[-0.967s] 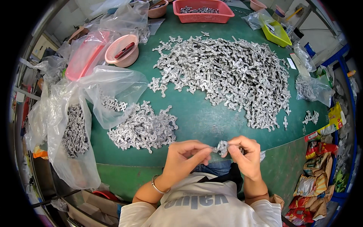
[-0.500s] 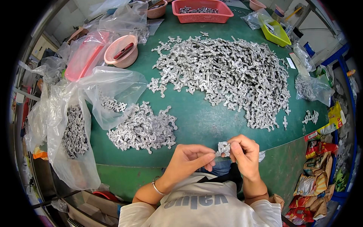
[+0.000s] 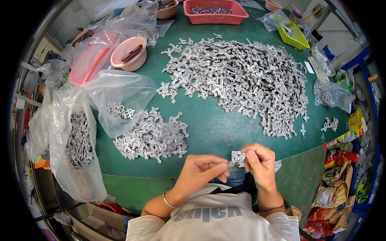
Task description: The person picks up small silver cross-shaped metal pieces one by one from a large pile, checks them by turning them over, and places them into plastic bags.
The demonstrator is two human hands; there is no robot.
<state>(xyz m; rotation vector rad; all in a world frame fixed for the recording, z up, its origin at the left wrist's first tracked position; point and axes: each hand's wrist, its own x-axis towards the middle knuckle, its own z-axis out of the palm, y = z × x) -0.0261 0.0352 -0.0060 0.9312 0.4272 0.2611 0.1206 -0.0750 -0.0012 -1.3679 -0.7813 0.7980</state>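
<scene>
Both hands meet at the near edge of a green table. My left hand and my right hand pinch one small silvery metal part between their fingertips. A small heap of the same silvery parts lies just ahead of my left hand. A far larger spread of these parts covers the middle and right of the table.
A clear plastic bag with metal parts hangs over the left table edge. A pink bowl, a red tray and a yellow-green tray stand at the back. Snack packets pile up at the right.
The hands stay together at the table edge with the part. Fingers shift slightly around it. Nothing else has moved.
</scene>
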